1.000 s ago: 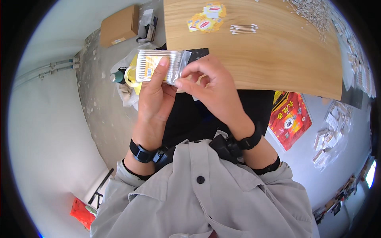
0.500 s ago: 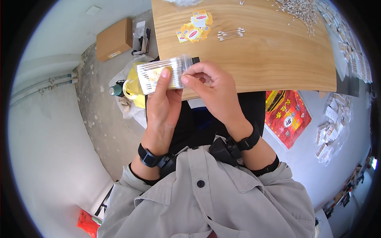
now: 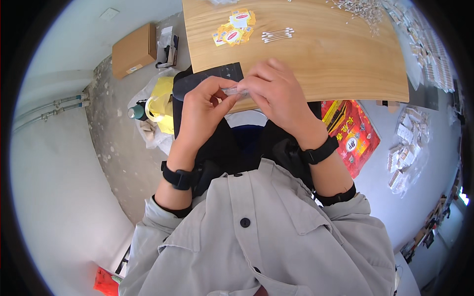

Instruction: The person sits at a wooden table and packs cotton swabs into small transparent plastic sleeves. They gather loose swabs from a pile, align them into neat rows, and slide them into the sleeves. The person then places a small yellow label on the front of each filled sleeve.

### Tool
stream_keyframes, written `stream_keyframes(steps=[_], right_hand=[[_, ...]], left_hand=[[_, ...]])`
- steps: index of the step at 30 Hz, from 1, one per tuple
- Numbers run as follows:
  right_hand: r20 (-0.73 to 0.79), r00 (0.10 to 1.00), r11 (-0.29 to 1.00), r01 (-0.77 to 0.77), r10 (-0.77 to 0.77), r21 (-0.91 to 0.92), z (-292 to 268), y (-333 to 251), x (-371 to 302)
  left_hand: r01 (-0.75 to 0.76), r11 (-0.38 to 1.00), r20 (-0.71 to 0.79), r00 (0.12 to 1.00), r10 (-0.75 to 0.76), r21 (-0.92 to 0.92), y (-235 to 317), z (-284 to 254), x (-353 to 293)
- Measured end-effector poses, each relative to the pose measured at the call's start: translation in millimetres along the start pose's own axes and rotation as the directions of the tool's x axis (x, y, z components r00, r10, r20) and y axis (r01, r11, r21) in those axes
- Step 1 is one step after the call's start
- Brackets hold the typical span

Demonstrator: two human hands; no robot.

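Observation:
Both hands meet above the near left part of the wooden table. Between them is the clear plastic bag of cotton swabs, seen almost edge-on, so its contents barely show. My left hand pinches one end of the bag between thumb and fingers. My right hand is closed on the other end, its fingertips close to the left ones. Farther off on the table lie a small row of loose cotton swabs and a pile of yellow and white cards.
A heap of loose swabs lies at the far right, beside many packed bags. More packed bags and a red printed sack are to the right. On the left floor are a cardboard box and a yellow bag.
The bag has turned from face-up to nearly edge-on. My left hand has moved from its face to its edge, and the right hand has shifted slightly right.

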State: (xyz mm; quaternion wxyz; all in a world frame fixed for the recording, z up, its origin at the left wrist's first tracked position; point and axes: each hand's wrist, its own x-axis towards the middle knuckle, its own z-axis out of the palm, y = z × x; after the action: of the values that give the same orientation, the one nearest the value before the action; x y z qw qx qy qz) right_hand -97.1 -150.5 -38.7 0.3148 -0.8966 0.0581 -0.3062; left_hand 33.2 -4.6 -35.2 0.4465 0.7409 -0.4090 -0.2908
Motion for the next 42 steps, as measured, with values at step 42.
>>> stream_keyframes(steps=[42], right_hand=[[0.129, 0.794, 0.558, -0.522, 0.594, 0.645, 37.9, -2.3, -52.9]], left_hand=[[0.227, 0.790, 0.134, 0.974, -0.183, -0.569, -44.3, 28.6, -12.9]])
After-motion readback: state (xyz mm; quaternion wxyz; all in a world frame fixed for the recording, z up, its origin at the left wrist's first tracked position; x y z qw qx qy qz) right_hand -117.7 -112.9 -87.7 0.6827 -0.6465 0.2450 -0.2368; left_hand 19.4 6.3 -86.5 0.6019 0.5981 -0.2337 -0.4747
